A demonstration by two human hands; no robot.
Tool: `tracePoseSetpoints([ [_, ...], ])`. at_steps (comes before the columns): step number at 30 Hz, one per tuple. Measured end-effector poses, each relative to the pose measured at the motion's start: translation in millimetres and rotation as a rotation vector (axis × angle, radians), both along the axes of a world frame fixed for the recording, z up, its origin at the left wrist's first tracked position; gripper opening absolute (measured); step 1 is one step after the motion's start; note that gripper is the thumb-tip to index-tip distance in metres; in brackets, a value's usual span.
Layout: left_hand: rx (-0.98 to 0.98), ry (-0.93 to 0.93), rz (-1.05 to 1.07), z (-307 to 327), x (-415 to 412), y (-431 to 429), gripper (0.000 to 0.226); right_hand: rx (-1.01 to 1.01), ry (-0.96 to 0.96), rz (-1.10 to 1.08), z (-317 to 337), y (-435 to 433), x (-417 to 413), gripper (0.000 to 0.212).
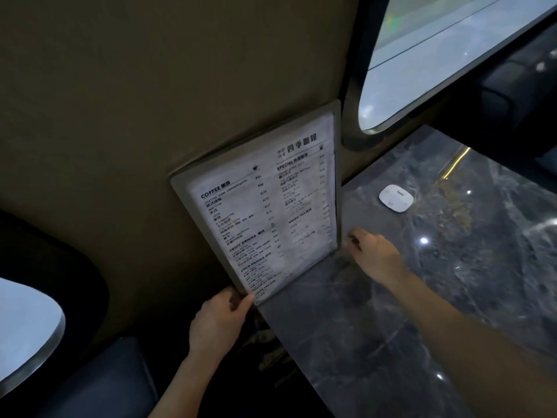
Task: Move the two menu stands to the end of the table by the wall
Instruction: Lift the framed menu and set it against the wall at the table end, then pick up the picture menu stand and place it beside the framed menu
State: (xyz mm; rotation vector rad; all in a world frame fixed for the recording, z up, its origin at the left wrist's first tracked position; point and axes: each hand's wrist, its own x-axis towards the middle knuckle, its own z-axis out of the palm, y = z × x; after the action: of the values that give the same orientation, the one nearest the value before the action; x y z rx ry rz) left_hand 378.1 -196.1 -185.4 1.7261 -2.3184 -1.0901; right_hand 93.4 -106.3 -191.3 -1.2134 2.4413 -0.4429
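The menu stand (265, 203) is sitting right at the wall end of the marble table (422, 297), its back flat against the tan wall (150, 101), printed face turned out toward the room. Its long axis is running along the wall, parallel to the table's end edge. The left hand (217, 321) is pinching the near corner, thumb on the front. The right hand (373, 254) is at the far corner, fingers curled; I cannot tell whether they are actually gripping. This looks like the placing step, squaring it up. Only one stand is showing, so the next move is probably letting go gently and checking it stands. A small white device (395, 198) is lying well apart.
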Motion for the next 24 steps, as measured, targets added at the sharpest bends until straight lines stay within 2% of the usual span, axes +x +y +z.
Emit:
tracePoseSetpoints([
  [3, 0.019, -0.057, 0.006, 6, 4, 3, 0.037, -0.015, 0.015, -0.035, 0, 18, -4, 0.023],
  [8, -0.019, -0.084, -0.142, 16, -20, 22, 0.031, 0.017, -0.004, -0.108, 2, 61, -14, 0.027],
  [13, -0.056, 0.039, -0.371, 14, -75, 47, 0.026, -0.01, 0.032, -0.185, 12, 115, -24, 0.045],
  [17, -0.075, 0.119, -0.548, 14, -133, 76, 0.042, 0.004, 0.078, -0.309, 21, 179, -31, 0.048],
  [24, -0.163, 0.25, -0.894, 22, -218, 163, 0.041, -0.055, 0.06, -0.603, 29, 298, -28, 0.046],
])
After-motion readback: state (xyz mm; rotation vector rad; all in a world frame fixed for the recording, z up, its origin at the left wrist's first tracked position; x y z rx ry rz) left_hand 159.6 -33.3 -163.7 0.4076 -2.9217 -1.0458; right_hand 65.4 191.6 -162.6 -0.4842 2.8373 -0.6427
